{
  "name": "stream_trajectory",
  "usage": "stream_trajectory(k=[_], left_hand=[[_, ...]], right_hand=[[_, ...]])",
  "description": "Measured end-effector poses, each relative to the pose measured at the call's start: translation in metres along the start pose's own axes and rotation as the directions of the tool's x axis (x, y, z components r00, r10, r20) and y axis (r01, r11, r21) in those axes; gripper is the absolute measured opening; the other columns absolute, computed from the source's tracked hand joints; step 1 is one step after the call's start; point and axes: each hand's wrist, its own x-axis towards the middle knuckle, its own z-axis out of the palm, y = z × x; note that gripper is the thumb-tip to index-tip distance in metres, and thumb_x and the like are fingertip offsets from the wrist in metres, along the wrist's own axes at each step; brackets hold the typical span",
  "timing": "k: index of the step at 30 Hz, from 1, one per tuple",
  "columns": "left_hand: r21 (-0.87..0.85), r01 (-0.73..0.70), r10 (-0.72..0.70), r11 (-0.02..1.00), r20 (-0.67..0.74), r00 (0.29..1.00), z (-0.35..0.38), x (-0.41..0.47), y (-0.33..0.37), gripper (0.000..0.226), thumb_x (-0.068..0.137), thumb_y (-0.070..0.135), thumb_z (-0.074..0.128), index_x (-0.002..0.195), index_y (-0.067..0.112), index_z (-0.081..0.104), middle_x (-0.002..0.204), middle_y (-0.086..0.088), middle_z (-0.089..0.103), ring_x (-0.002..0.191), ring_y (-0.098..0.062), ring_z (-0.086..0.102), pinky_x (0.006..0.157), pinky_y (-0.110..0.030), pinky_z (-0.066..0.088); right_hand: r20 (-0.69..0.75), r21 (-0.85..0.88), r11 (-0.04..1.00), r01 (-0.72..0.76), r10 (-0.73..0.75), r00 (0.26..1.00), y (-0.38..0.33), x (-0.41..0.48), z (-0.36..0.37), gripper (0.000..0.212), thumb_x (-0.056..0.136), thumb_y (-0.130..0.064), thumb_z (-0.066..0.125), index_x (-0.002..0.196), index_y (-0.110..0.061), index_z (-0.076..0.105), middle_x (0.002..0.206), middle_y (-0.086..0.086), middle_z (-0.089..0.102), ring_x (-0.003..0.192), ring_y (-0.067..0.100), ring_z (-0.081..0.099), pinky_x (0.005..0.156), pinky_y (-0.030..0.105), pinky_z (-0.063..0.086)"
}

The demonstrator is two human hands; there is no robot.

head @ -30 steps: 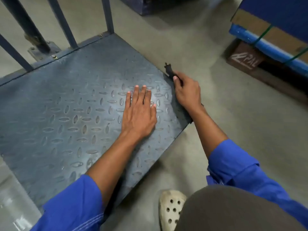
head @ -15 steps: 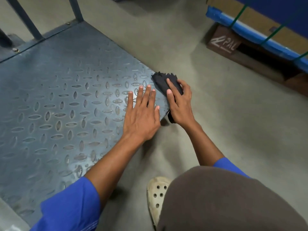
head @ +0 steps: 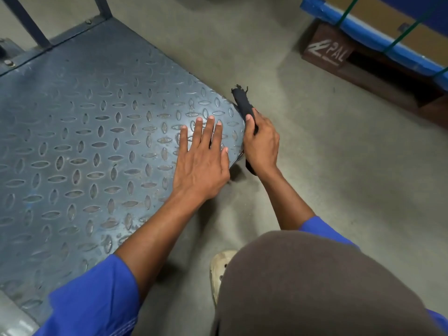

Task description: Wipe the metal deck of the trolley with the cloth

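Right hand [head: 261, 144]: fingers curled round cloth [head: 242, 103], pressed against deck's right edge near corner. Cloth black, bunched into roll, frayed end sticking out past thumb, short tail showing below hand. Left hand [head: 201, 161]: flat, fingers straight and slightly spread, palm down on deck [head: 84, 129] just beside right hand. Deck: dull grey-blue metal, raised oval tread pattern, scuffed. Dark rails [head: 31, 25] at far end. Concrete floor [head: 315, 166] around. Pallet [head: 324, 54] marked "PAL" upper right, carrying cardboard load [head: 388, 23] with blue edging, green straps.
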Motion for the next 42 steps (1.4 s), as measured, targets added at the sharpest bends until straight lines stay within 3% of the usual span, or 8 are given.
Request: stream_trajectory(k=[5,13,19,23,28,31,36,42], left_hand=[[0.013,0.0,0.0,1.0,0.025,1.0,-0.001,0.0,0.001,0.069,0.11,0.044,0.013,0.171,0.013,0.014,0.18,-0.009,0.01,0.167,-0.028,0.005,0.133,-0.057,0.003],[0.008,-0.004,0.004,1.0,0.021,1.0,-0.002,-0.001,0.001,0.068,0.11,0.044,0.014,0.171,0.012,0.015,0.179,-0.01,0.011,0.167,-0.029,0.005,0.133,-0.057,0.003],[0.009,-0.004,0.004,1.0,0.01,1.0,-0.003,-0.002,0.002,0.066,0.111,0.042,0.021,0.17,0.012,0.02,0.178,-0.011,0.015,0.166,-0.031,0.009,0.133,-0.058,0.005],[0.015,-0.007,0.007,1.0,0.002,1.0,-0.005,-0.004,0.002,0.067,0.111,0.042,0.019,0.171,0.012,0.018,0.179,-0.01,0.013,0.166,-0.03,0.008,0.133,-0.058,0.005],[0.007,-0.006,0.006,1.0,0.014,1.0,-0.002,-0.001,0.001,0.067,0.111,0.043,0.019,0.171,0.013,0.017,0.179,-0.01,0.012,0.166,-0.029,0.007,0.134,-0.057,0.004],[0.009,-0.005,0.006,1.0,-0.004,1.0,-0.002,-0.003,0.0,0.066,0.112,0.042,0.021,0.17,0.011,0.021,0.179,-0.011,0.015,0.166,-0.029,0.009,0.133,-0.057,0.005],[0.002,-0.001,0.001,1.0,0.0,1.0,-0.001,-0.001,0.002,0.067,0.111,0.043,0.021,0.17,0.012,0.02,0.178,-0.01,0.016,0.166,-0.03,0.009,0.134,-0.057,0.004],[0.001,-0.013,0.013,1.0,-0.004,1.0,-0.003,-0.002,0.0,0.066,0.111,0.043,0.02,0.171,0.013,0.019,0.179,-0.01,0.014,0.166,-0.029,0.008,0.133,-0.056,0.004]], right_hand=[[0.009,-0.029,0.997,0.078,-0.077,0.997,0.001,-0.039,-0.003,0.038,0.111,-0.023,0.051,0.145,-0.01,0.061,0.158,0.009,0.049,0.152,0.028,0.038,0.116,0.024,0.031],[-0.001,-0.064,0.996,0.065,-0.065,0.998,-0.004,-0.035,0.006,0.043,0.112,-0.028,0.046,0.148,-0.008,0.057,0.16,0.011,0.047,0.154,0.032,0.035,0.117,0.032,0.036],[-0.056,-0.035,0.999,-0.038,0.036,0.998,-0.005,-0.003,0.003,0.043,0.11,-0.029,0.045,0.138,-0.005,0.067,0.142,0.015,0.065,0.133,0.033,0.061,0.113,0.045,0.047],[0.031,-0.048,0.993,0.104,-0.103,0.994,0.002,-0.032,0.003,0.042,0.111,-0.029,0.046,0.146,-0.01,0.06,0.158,0.011,0.049,0.148,0.032,0.045,0.12,0.028,0.03],[-0.004,-0.048,0.999,-0.015,0.015,1.0,-0.007,-0.009,0.003,0.042,0.112,-0.029,0.045,0.145,-0.008,0.061,0.155,0.012,0.053,0.148,0.032,0.045,0.124,0.039,0.035],[0.051,-0.049,0.993,0.109,-0.107,0.993,0.003,-0.046,0.007,0.044,0.112,-0.032,0.045,0.149,-0.013,0.057,0.161,0.008,0.045,0.151,0.036,0.039,0.115,0.021,0.026],[0.025,-0.091,0.996,0.006,-0.004,1.0,-0.001,-0.005,0.007,0.051,0.111,-0.035,0.036,0.151,-0.009,0.054,0.16,0.014,0.046,0.149,0.037,0.043,0.12,0.044,0.041],[0.027,-0.119,0.987,0.106,-0.104,0.994,0.006,-0.011,-0.005,0.044,0.113,-0.027,0.041,0.15,-0.007,0.055,0.16,0.013,0.045,0.15,0.032,0.043,0.119,0.037,0.038]])
